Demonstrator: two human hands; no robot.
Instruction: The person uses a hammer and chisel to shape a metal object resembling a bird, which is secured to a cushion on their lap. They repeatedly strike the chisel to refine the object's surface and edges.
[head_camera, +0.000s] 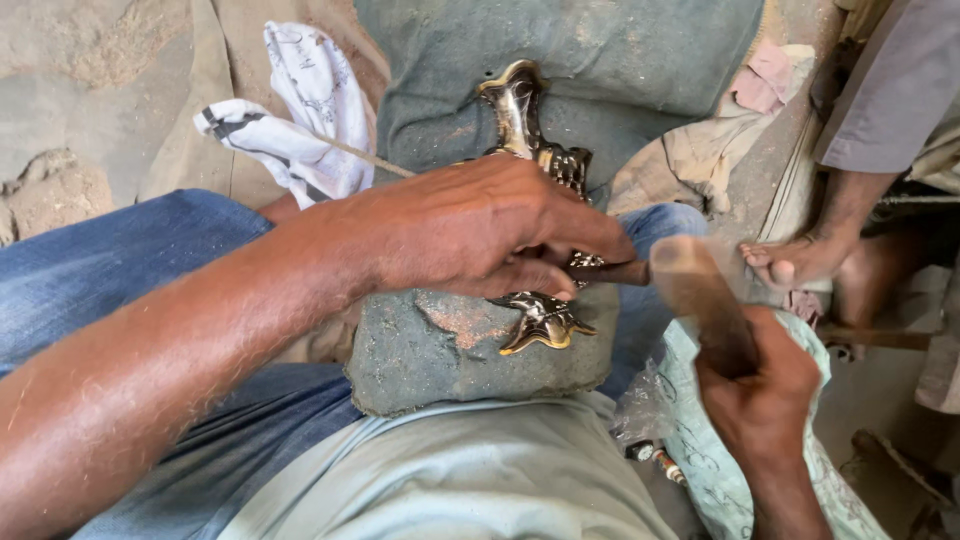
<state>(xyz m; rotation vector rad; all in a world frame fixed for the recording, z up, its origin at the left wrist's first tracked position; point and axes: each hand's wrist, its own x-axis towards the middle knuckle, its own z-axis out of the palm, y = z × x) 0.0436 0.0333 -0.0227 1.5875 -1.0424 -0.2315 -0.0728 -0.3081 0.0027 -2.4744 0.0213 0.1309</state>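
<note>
Hands are working over a shiny ornate metal casting (530, 150) that is lying lengthwise on a dusty grey-green padded cushion (440, 350), which is resting across my lap. I am seeing my left hand (480, 230) lying on top of the casting's middle, fingers curled closed and pinching a thin dark punch (615, 272) whose shaft is pointing toward the right. The casting's scrolled upper end is showing beyond that hand, and its star-like lower end is peeking out beneath it, near the cushion's front edge.

My right hand (765, 385) is sitting lower right, fingers wrapped tightly around the handle of a wooden mallet (700, 295). The mallet's head is blurring just beside the punch's free end; I cannot tell whether they are touching.

Blue denim (110, 260) is covering my legs on the left. A white patterned cloth (305, 110) is lying crumpled on the ground beyond the cushion, upper left. Another person's bare foot (795, 260) is resting at the right, close to the mallet head.
</note>
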